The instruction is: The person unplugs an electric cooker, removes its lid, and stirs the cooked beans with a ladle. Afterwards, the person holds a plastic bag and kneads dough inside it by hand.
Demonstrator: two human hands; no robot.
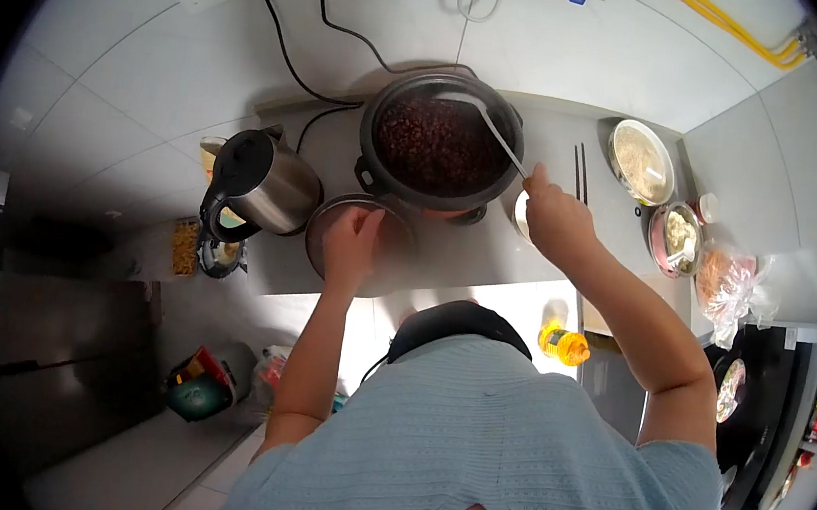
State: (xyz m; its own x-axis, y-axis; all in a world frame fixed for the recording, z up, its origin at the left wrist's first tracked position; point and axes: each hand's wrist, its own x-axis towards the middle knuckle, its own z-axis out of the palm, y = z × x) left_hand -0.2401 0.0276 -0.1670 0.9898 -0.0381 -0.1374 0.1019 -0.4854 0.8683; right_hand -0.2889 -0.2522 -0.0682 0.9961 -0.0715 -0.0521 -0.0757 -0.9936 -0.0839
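Note:
A dark cooking pot [431,198] stands on the counter, holding a dark red, bean-like mixture [439,145]. My right hand [557,215] is closed around the handle of a long-handled spoon [504,146]. Its pale head rests inside the pot near the far rim, and its exact shape is unclear. At the pot's front left, my left hand [352,240] is over a round glass lid [316,236], with its fingers pinched at the middle. The knob itself is hidden by that hand.
Left of the lid stands a steel kettle [282,189]. Chopsticks [581,173], a bowl of pale grains [642,161], a smaller bowl [674,239] and a plastic bag [728,291] lie to the right. Power cords [285,51] run behind. An oil bottle [564,345] stands below the counter's edge.

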